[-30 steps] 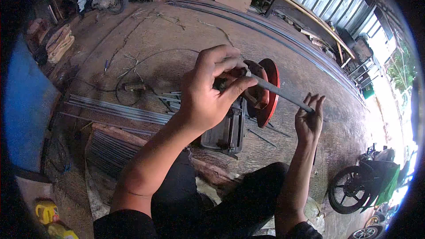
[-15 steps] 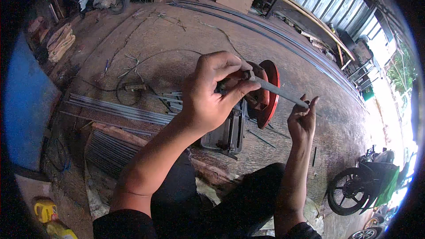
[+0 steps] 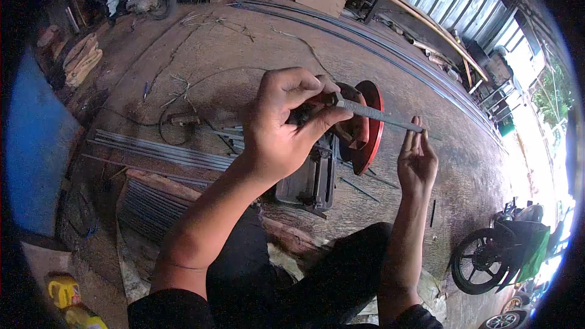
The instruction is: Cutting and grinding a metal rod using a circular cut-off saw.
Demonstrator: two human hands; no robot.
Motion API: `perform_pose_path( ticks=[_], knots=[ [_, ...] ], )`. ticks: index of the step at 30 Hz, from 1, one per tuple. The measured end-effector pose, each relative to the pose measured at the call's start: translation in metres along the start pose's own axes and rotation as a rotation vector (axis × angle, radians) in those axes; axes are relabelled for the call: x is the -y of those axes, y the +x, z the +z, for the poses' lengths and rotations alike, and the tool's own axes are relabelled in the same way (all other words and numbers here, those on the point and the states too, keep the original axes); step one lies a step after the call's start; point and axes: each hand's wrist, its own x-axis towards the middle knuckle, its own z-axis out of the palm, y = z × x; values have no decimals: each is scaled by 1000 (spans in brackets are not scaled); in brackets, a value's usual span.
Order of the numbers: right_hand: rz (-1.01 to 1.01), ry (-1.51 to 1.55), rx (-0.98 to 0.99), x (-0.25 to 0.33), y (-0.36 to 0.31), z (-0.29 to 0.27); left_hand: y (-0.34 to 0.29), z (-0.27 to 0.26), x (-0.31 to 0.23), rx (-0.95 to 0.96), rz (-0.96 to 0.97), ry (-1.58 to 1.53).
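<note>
My left hand (image 3: 277, 125) pinches a grey threaded rod (image 3: 378, 114) between thumb and fingers, close to the dark nut (image 3: 336, 99) at its near-left end. The rod slants slightly down to the right, held up in the air. At its other end the fingertips of my right hand (image 3: 418, 161) rest against the tip, fingers stretched upward and close together. Behind the rod stands a cut-off saw with a red round guard (image 3: 370, 140) and a black base (image 3: 304, 180), partly hidden by my left hand.
Grey metal bars (image 3: 164, 149) lie left of the saw, and a stack of short rods (image 3: 152, 207) sits nearer me. Long pipes (image 3: 365, 39) run along the far side. A motorcycle (image 3: 487, 256) stands at the right; a blue panel (image 3: 39, 146) is at the left.
The rod's right end has risen, so it lies closer to level. My right hand moved up with it and its fingers straightened; my left hand shifted slightly left.
</note>
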Motion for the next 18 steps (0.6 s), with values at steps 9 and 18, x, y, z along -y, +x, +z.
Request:
perform_pose_path(
  ticks=[9, 18],
  knots=[
    [-100, -176, -101, 5, 1, -1, -3, -2, 2, 15, -27, -13],
    [-180, -194, -199, 9, 5, -3, -1, -3, 5, 12, -8, -4]
  ],
)
